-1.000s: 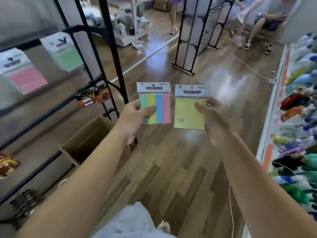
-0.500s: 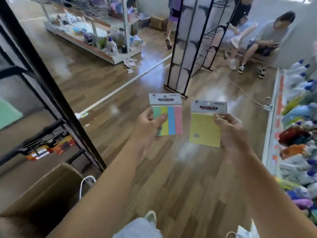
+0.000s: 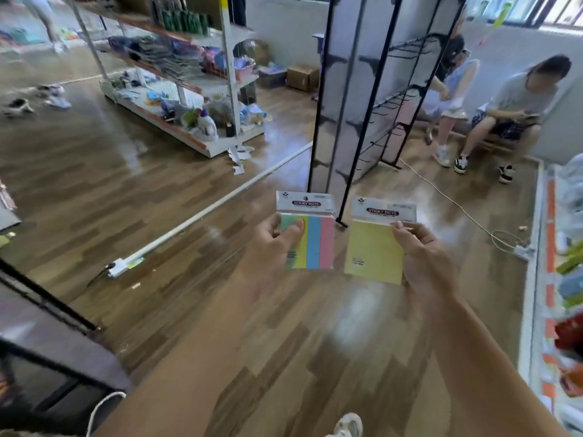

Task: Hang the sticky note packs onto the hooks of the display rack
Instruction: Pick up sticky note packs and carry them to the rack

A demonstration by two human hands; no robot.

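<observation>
Swung away from near rack since earlier | left hand point(image 3: 271, 244) pinching striped pack point(image 3: 310, 238), right hand point(image 3: 422, 257) pinching yellow pack point(image 3: 372, 247) | keep header holes clear for hooks

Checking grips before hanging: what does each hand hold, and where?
Left hand pinches the multicolour sticky note pack at its left edge; right hand holds the yellow sticky note pack by its right edge.

One head-worn camera looks forward and down, close over both forearms, toward the wooden floor point(image 3: 157, 190)
</observation>
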